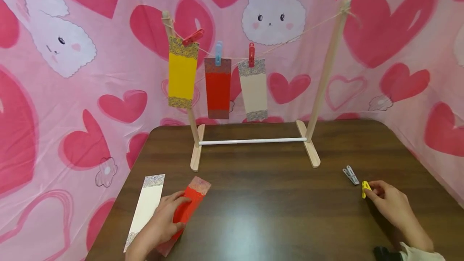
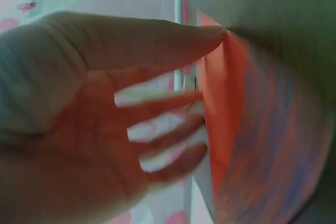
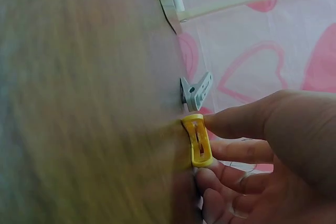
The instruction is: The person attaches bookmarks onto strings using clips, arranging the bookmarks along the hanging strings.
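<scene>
On the table at front left, my left hand [image 1: 164,220] grips a red card [image 1: 195,198] with patterned ends, thumb at one edge and fingers spread over it. In the left wrist view the card [image 2: 226,93] bows between thumb and fingertips. A cream card [image 1: 146,202] with lacy ends lies just left of that hand. At the right, my right hand [image 1: 391,204] pinches a yellow clothespin [image 1: 366,189] between thumb and fingers, low at the tabletop. Close beyond it lies a grey clothespin [image 3: 197,92].
A wooden stand [image 1: 328,71] at the back carries a sagging string. From it hang a yellow card [image 1: 182,76] and a cream card [image 1: 253,94] under red clothespins, and a red card [image 1: 218,92] under a blue one. A pink heart-patterned cloth [image 1: 398,31] surrounds the table.
</scene>
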Motion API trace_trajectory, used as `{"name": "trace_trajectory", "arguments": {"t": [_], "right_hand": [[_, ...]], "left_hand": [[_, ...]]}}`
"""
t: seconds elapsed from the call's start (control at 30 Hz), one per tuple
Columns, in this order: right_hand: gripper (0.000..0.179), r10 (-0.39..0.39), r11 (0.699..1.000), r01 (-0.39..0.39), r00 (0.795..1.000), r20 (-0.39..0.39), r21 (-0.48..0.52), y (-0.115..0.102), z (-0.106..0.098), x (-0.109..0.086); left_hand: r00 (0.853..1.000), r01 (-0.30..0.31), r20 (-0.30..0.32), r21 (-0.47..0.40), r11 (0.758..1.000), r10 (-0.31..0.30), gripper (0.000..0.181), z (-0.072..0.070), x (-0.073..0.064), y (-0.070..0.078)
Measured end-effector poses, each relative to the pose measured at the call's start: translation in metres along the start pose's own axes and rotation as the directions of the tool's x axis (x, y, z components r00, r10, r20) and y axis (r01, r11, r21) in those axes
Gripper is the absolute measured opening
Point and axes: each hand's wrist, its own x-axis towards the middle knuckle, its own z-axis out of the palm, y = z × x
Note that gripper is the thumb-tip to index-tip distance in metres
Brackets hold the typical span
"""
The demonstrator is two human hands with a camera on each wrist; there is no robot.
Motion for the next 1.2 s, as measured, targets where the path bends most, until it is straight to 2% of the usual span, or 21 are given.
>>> {"name": "trace_trajectory", "arguments": {"t": [0.07, 0.13, 0.2, 0.27, 0.33, 0.4, 0.5, 0.57, 0.67, 0.73, 0.83, 0.9, 1.0, 1.07, 1.2], "right_hand": [[0.027, -0.001, 1.0, 0.001, 1.0, -0.005, 0.001, 0.0, 0.001, -0.001], [0.027, -0.004, 1.0, 0.004, 1.0, -0.015, 0.002, 0.0, 0.002, -0.002], [0.026, -0.005, 1.0, 0.005, 1.0, -0.027, 0.002, 0.0, 0.001, -0.002], [0.025, -0.006, 1.0, 0.007, 0.999, -0.037, 0.004, -0.001, 0.002, -0.003], [0.024, -0.012, 1.0, 0.012, 0.999, -0.047, 0.009, -0.002, 0.002, -0.003], [0.022, -0.029, 1.0, 0.029, 0.998, -0.053, 0.01, -0.003, 0.002, -0.003], [0.023, -0.069, 0.997, 0.07, 0.996, -0.053, 0.017, -0.004, 0.002, -0.003], [0.025, -0.095, 0.995, 0.096, 0.994, -0.047, 0.018, -0.004, 0.003, -0.002], [0.027, -0.119, 0.993, 0.12, 0.991, -0.053, 0.012, -0.004, 0.004, -0.003], [0.027, -0.128, 0.992, 0.128, 0.99, -0.062, 0.005, -0.006, 0.005, -0.003], [0.025, -0.118, 0.993, 0.119, 0.992, -0.053, 0.016, -0.01, 0.006, -0.002], [0.03, -0.105, 0.994, 0.105, 0.994, -0.024, 0.014, -0.011, 0.006, -0.002], [0.041, -0.095, 0.995, 0.095, 0.995, 0.026, -0.008, -0.013, 0.004, -0.003], [0.045, -0.111, 0.993, 0.112, 0.993, 0.041, -0.031, -0.012, 0.003, -0.004], [0.046, -0.133, 0.99, 0.135, 0.991, 0.03, -0.048, -0.012, 0.002, -0.003]], "left_hand": [[0.998, -0.054, 0.014, -0.023, 0.998, 0.054, 0.058, 0.003, 0.0, 0.002], [0.999, -0.049, -0.006, -0.001, 0.999, 0.049, 0.059, 0.003, 0.001, 0.003], [0.999, 0.021, -0.035, 0.037, 0.999, -0.02, 0.061, 0.003, 0.002, 0.004], [0.993, 0.111, -0.041, 0.07, 0.991, -0.108, 0.069, 0.002, 0.003, 0.004], [0.983, 0.186, -0.015, 0.076, 0.98, -0.185, 0.078, 0.0, 0.004, 0.003], [0.974, 0.222, 0.025, 0.061, 0.973, -0.224, 0.081, -0.001, 0.005, 0.003], [0.972, 0.229, 0.057, -0.01, 0.973, -0.228, 0.068, 0.0, 0.005, 0.002], [0.98, 0.199, 0.048, -0.075, 0.977, -0.195, 0.051, 0.0, 0.004, 0.002], [0.99, 0.137, 0.017, -0.2, 0.97, -0.137, 0.025, -0.001, 0.005, 0.001], [0.993, 0.107, -0.01, -0.281, 0.954, -0.115, 0.015, -0.003, 0.007, 0.0], [0.991, 0.097, -0.041, -0.402, 0.911, -0.124, 0.008, -0.006, 0.008, -0.001], [0.991, 0.087, -0.042, -0.497, 0.864, -0.124, 0.011, -0.007, 0.009, 0.001], [0.995, 0.05, -0.039, -0.599, 0.799, -0.092, 0.019, -0.007, 0.011, 0.005], [0.997, 0.024, -0.038, -0.641, 0.767, -0.063, 0.021, -0.008, 0.013, 0.01], [0.998, -0.035, -0.057, -0.656, 0.754, -0.003, 0.019, -0.013, 0.013, 0.021]]}}
